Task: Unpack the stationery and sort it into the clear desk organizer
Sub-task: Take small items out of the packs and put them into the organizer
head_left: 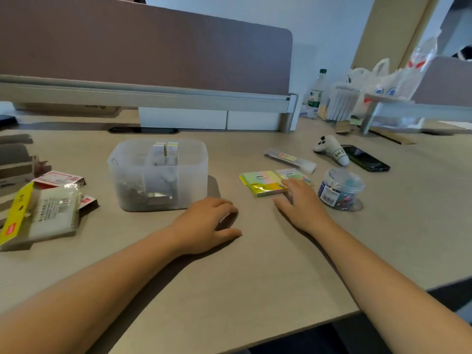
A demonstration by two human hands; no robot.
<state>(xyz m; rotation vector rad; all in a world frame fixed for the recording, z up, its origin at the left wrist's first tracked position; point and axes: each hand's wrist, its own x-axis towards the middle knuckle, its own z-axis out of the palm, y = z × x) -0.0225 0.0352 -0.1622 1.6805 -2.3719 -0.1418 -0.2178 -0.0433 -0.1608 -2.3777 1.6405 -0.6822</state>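
The clear desk organizer (pixel 194 159) stands mid-desk with small white boxes and metal clips inside its compartments. My left hand (pixel 207 222) rests on the desk just in front of its right corner, fingers loosely curled, holding nothing. My right hand (pixel 301 203) lies over the desk with straight fingers touching the right edge of a pack of pastel sticky notes (pixel 263 183). A second sticky-note pack (pixel 293 174) lies partly under my fingertips. A clear tub of coloured clips (pixel 339 189) sits right of that hand. A long clear tube pack (pixel 290 160) lies behind the notes.
Opened packaging with a yellow header card (pixel 38 215) and red-white boxes (pixel 60 178) lie at the left. A white game controller (pixel 332 149) and a black phone (pixel 365 158) sit at the right rear. A partition (pixel 153 60), a bottle (pixel 316 90) and plastic bags (pixel 383 77) stand behind.
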